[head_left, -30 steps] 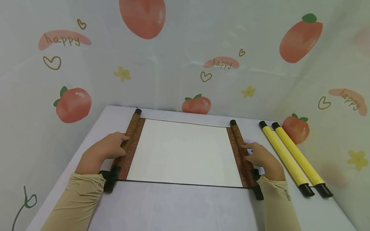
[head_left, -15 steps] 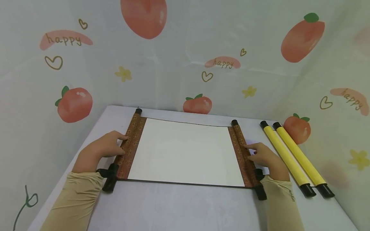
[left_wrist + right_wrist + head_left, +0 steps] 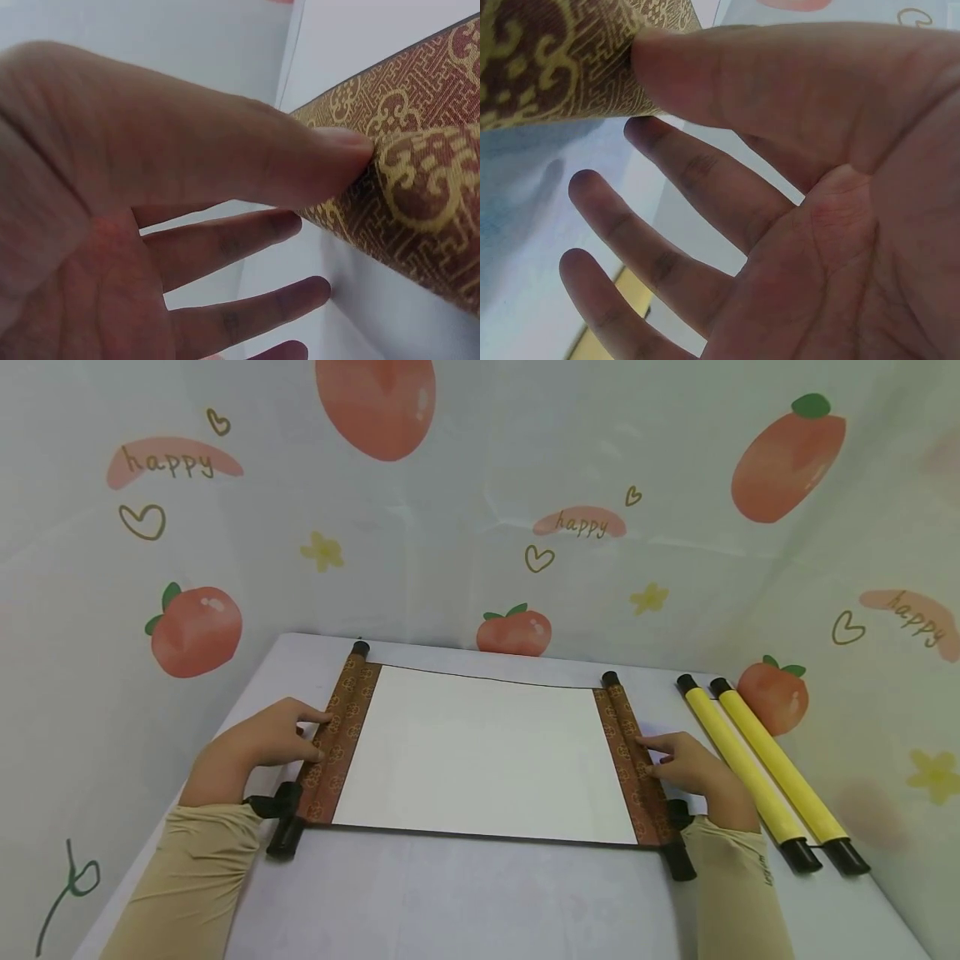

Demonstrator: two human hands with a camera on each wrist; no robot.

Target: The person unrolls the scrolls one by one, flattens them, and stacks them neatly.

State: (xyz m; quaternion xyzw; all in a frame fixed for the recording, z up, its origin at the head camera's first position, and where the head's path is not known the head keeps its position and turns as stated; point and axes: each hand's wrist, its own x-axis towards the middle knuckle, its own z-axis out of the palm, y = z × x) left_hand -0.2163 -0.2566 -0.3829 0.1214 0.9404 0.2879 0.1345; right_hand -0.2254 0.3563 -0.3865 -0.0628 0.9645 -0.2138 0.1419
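A blank white hanging scroll with brown patterned end strips lies spread on the table in the head view. My left hand holds its left roll between thumb and index finger. In the left wrist view, the thumb presses the gold-patterned fabric, while the other fingers stay straight and apart. On the opposite side, my right hand pinches the right roll the same way. The right thumb lies on the fabric, partly hiding the index finger. Black caps end both rolls.
Two yellow rolls with black ends lie side by side to the right of the scroll. The white table meets a wall cloth printed with peaches and flowers. Black straps circle both wrists.
Both hands have moved slightly outward, and the brown end strips show a little wider as the scroll spreads. The head view has shifted a touch.
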